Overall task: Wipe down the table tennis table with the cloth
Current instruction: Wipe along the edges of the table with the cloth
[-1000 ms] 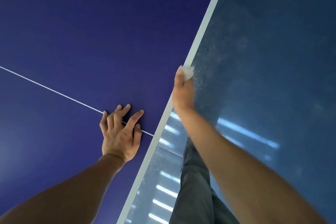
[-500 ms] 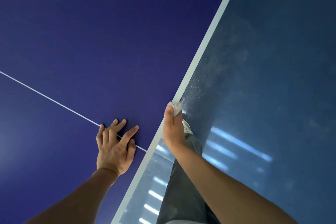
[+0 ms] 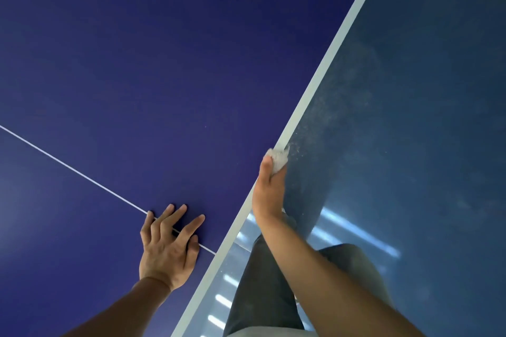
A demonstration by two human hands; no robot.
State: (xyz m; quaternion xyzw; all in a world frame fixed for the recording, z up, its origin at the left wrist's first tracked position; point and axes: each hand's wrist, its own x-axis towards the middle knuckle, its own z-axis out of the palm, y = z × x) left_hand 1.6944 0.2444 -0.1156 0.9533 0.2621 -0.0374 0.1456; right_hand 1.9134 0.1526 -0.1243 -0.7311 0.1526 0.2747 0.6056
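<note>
The dark blue table tennis table (image 3: 164, 63) fills the left and centre, with a thin white centre line (image 3: 68, 165) and a white stripe along its edge (image 3: 323, 68). My right hand (image 3: 267, 194) grips a small white cloth (image 3: 278, 160) and holds it against the table's edge stripe. Fine dust hangs in the air just beyond the cloth. My left hand (image 3: 167, 246) rests flat on the tabletop with fingers spread, lying across the centre line near the edge.
Beyond the table edge lies a glossy blue floor (image 3: 410, 145) with bright light reflections (image 3: 356, 230). My leg in grey trousers (image 3: 262, 290) stands right beside the edge, below my right arm.
My right hand with the cloth slid along the edge stripe toward me, then back out a little. Dust came off the edge. My left hand stayed flat on the centre line.
</note>
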